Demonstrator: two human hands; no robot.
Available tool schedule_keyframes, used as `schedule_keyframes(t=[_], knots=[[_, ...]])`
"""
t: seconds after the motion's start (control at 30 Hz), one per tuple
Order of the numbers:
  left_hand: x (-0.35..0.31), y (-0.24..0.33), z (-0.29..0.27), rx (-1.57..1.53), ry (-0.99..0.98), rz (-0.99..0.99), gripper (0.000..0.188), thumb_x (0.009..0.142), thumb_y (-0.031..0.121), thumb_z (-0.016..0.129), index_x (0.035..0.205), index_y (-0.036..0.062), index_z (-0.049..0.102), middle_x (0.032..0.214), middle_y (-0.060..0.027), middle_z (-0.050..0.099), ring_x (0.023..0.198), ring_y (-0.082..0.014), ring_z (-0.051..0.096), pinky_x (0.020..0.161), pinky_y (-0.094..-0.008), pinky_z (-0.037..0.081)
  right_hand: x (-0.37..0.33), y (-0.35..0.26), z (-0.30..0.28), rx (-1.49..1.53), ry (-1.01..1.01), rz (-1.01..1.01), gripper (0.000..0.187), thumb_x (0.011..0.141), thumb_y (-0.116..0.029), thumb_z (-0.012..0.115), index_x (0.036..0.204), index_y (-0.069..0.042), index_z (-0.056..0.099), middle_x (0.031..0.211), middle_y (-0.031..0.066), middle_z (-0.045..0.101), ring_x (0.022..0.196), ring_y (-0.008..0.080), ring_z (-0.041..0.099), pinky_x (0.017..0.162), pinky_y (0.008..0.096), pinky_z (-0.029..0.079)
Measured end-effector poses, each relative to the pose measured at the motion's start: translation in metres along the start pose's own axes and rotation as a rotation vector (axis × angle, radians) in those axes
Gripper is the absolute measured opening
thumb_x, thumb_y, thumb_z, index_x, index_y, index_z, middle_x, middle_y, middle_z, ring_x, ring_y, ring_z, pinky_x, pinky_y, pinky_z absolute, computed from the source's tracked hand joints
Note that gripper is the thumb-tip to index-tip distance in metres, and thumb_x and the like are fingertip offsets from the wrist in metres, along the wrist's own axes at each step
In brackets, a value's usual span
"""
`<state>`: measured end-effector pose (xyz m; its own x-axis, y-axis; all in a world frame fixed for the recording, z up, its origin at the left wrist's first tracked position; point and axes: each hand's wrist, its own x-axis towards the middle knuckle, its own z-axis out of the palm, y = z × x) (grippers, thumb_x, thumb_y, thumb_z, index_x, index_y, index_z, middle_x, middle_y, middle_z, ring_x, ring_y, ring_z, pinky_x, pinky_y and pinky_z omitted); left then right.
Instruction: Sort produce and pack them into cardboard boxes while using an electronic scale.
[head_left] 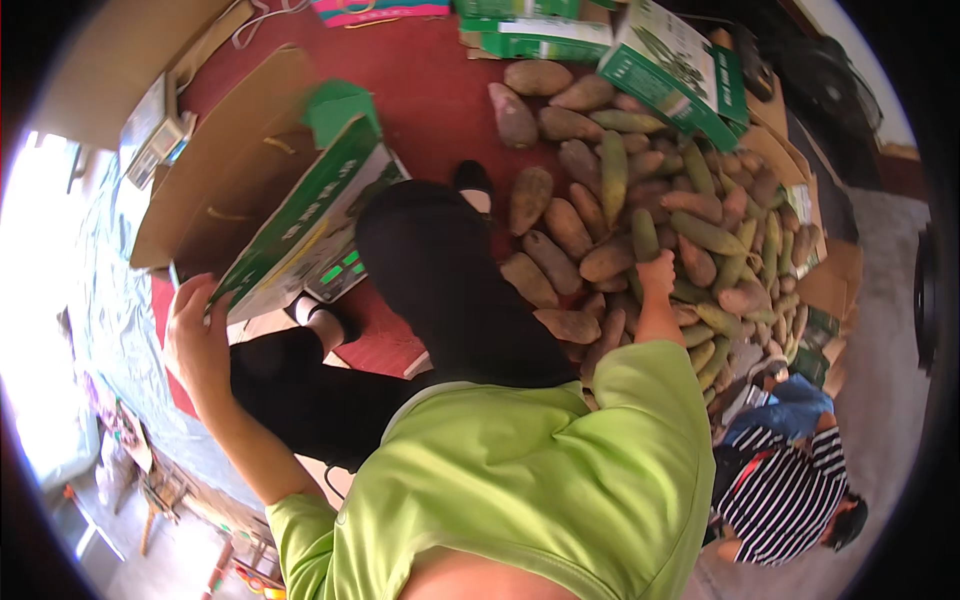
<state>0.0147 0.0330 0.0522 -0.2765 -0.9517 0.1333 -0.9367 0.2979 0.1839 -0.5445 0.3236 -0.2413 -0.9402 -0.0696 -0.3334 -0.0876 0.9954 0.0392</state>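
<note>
My left hand [195,335] is closed on the lower left edge of an open green and white cardboard box [300,240], which leans tilted beside my legs. Its inside is hidden from here. At the pile on the right, my right hand [657,274] wraps round one end of a long green radish [645,236]. Around that hand lies a big heap of radishes [610,180], some green, others reddish brown as if coated with soil.
A brown cardboard flap [220,170] stands up behind the box. Green cartons [680,70] lie at the far side of the heap on a red floor covering [430,90]. A person in a striped shirt [785,500] bends at the lower right. Plastic sheeting [110,290] hangs at the left.
</note>
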Motion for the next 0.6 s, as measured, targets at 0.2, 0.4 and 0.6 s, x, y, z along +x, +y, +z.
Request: schedule_keyframes(t=[0.2,0.4,0.6], knots=[[0.004,0.011,-0.005,0.023,-0.129,-0.159,0.018,0.083,0.014,0.063,0.099,0.0089,0.067,0.092,-0.0088,0.066,0.084,-0.0296,0.063,0.071,-0.0369,0.048,-0.039,-0.022,-0.011,-0.001,-0.035,0.002,0.07,0.068,-0.029,0.077,0.128,-0.013,0.046,0.126,0.0135,0.054,0.115,0.0344,0.053,0.092,0.0504,0.047],[-0.005,0.001,0.013,0.147,0.042,-0.138,0.009,0.084,0.022,0.063,0.088,0.0152,0.067,0.082,-0.0024,0.064,0.083,-0.0256,0.062,0.068,-0.0372,0.048,-0.017,-0.016,0.029,0.909,-0.382,0.05,0.058,0.07,-0.015,0.076,0.12,-0.001,0.051,0.109,0.0138,0.061,0.096,0.0285,0.061,0.083,0.0375,0.049],[-0.009,-0.008,0.021,0.128,0.109,-0.073,0.008,0.082,0.021,0.063,0.086,0.016,0.067,0.08,-0.0017,0.063,0.082,-0.0243,0.062,0.068,-0.0365,0.048,-0.069,-0.127,-0.034,0.831,-0.542,-0.476,0.054,0.073,-0.012,0.073,0.121,0.001,0.054,0.11,0.0112,0.061,0.098,0.0216,0.059,0.083,0.0316,0.047]])
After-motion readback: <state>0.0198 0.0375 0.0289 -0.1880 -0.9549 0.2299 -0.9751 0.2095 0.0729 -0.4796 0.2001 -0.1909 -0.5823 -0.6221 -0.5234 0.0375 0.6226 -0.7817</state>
